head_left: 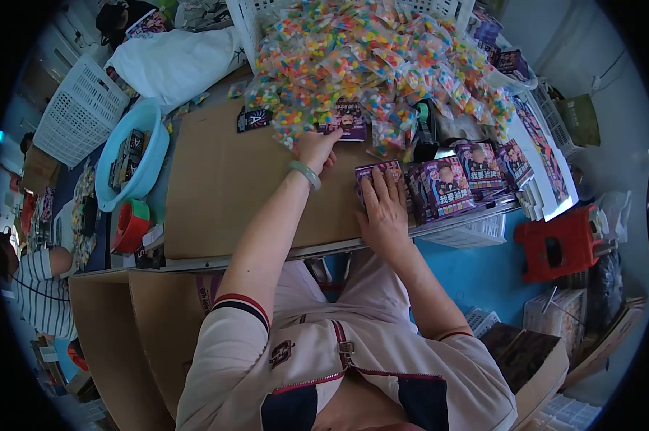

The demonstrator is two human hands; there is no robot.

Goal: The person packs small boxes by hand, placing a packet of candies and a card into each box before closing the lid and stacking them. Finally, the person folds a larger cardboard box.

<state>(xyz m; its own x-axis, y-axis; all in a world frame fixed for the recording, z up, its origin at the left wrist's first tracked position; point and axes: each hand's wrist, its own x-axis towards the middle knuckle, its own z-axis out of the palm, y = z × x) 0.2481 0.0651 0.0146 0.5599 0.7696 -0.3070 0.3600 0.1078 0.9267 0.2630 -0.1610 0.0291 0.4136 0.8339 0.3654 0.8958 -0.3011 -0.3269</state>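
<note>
Resting flat with fingers spread, right hand (383,208) is pressing a purple box (379,174) on the cardboard sheet (216,187). Left hand (316,149) is reaching into the candy bag pile (367,57), fingers curled on a purple card (349,119).

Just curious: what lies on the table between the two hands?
In the head view, only bare cardboard lies between the left hand and the right hand.

We see a table topped with a flat brown cardboard sheet (224,179). Along its far edge lies a heap of small clear packets of coloured beads (374,57). At its right edge stand purple printed boxes (461,176); at its left edge sits a light-blue plastic basin (134,154).
</note>
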